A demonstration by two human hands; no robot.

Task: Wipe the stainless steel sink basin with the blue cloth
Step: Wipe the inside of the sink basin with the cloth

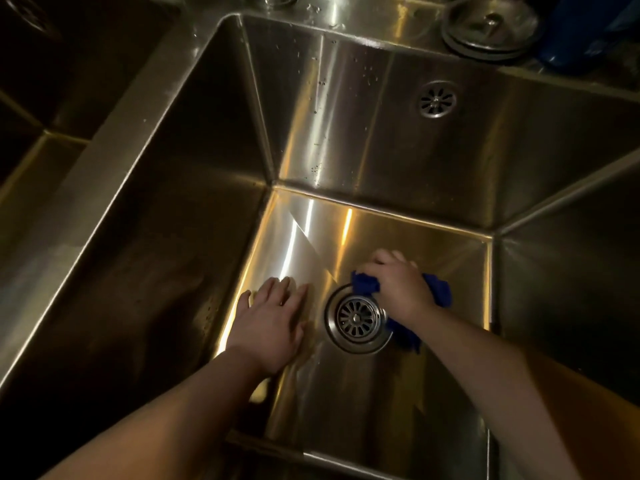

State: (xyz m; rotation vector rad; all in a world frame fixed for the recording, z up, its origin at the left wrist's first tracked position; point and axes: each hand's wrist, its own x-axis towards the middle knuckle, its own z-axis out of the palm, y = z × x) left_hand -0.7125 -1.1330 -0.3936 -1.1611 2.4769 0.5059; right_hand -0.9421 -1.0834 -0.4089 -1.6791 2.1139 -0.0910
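A deep stainless steel sink basin (363, 157) fills the view. Its round drain strainer (356, 317) sits in the floor. My right hand (398, 282) grips a bunched blue cloth (440, 289) against the basin floor, just right of and behind the drain. Part of the cloth shows below my wrist. My left hand (270, 320) lies flat on the basin floor left of the drain, fingers straight, holding nothing.
An overflow grille (436, 99) sits high on the back wall. A round metal strainer lid (490, 26) and a dark blue object (588, 32) rest on the rear ledge at the right. A second basin (41, 81) lies at the left.
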